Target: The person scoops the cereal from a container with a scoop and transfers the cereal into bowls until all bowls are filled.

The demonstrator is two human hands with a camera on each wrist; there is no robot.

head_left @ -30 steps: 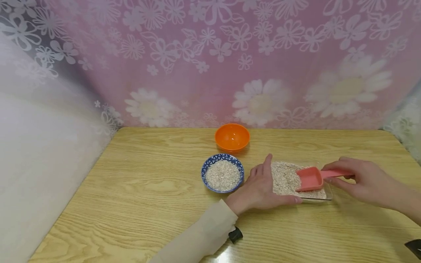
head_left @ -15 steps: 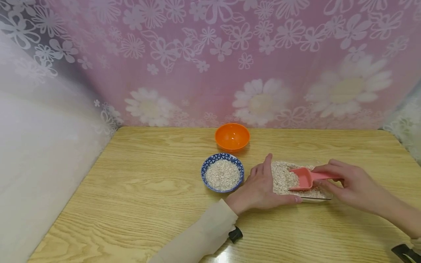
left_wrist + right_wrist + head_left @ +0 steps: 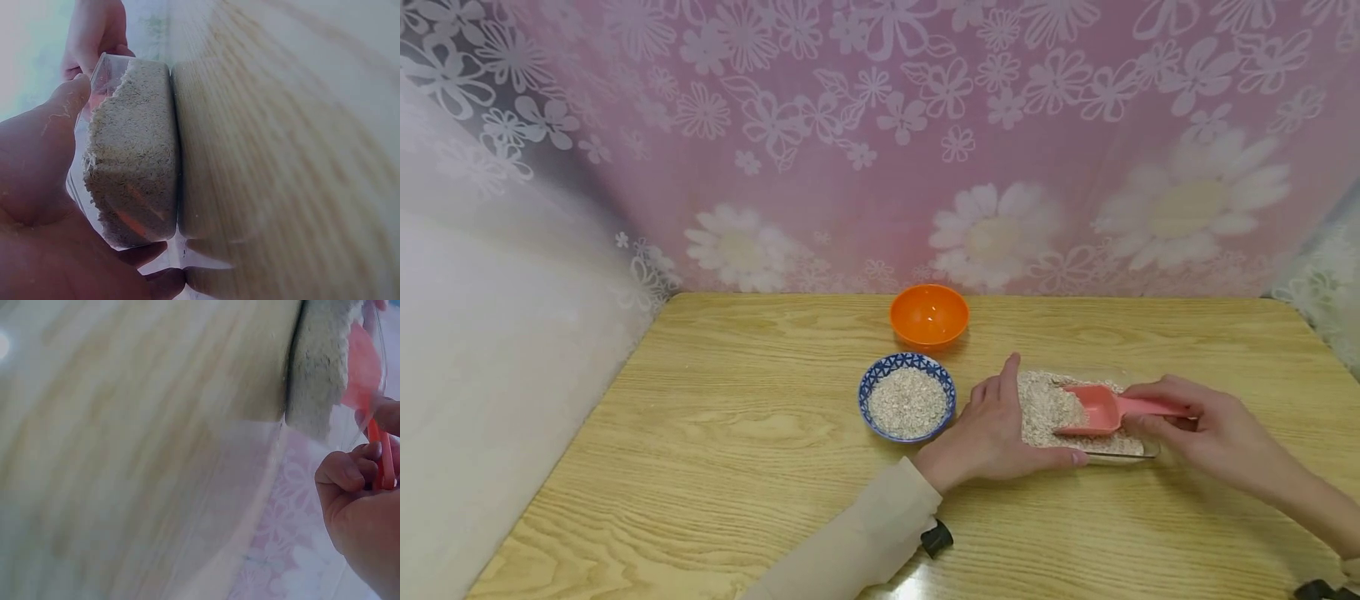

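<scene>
My left hand (image 3: pixel 988 437) holds the left end of a clear rectangular container (image 3: pixel 1120 458), thumb along its near side and fingers at its far side. Rolled oats (image 3: pixel 134 137) fill much of the container, banked up toward my left palm in the left wrist view. My right hand (image 3: pixel 1217 429) grips the handle of a pink scoop (image 3: pixel 1101 408) from the right. The scoop's front edge is sunk in the oats, and some flakes lie in its mouth. In the right wrist view, curled fingers (image 3: pixel 350 469) wrap the handle.
Just left of my left hand stands a blue-and-white patterned bowl (image 3: pixel 867 396) with oats in it. Behind that bowl, an orange bowl (image 3: pixel 930 317) sits near the back edge of the wooden table (image 3: pixel 737 433). A pink floral curtain (image 3: pixel 850 167) hangs behind.
My right hand has pushed the scoop leftward into the oats, then drawn slightly back right. More flakes lie in the scoop now. The left hand and both bowls have stayed put.
</scene>
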